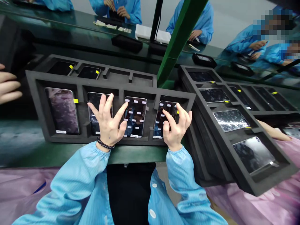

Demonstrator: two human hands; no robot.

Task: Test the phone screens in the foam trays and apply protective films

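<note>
A dark foam tray (82, 86) lies in front of me with phones set in its slots. My left hand (107, 122) hovers with fingers spread over the second phone (93, 103) in the near row. My right hand (174, 126) is open with curled fingers over the fourth phone (161, 120), its fingertips touching the glass. Between them lies a third phone (135, 117) with small white stickers on its screen. At the far left of the row sits a phone (62, 110) with a yellow tab. Neither hand holds anything.
A stack of foam trays (234, 150) with phones stands at my right, with a co-worker's arm (272, 131) beside it. Another person's fingers (8, 87) show at the left edge. A green post (178, 37) rises behind the tray. Workers in blue coats sit across the belt.
</note>
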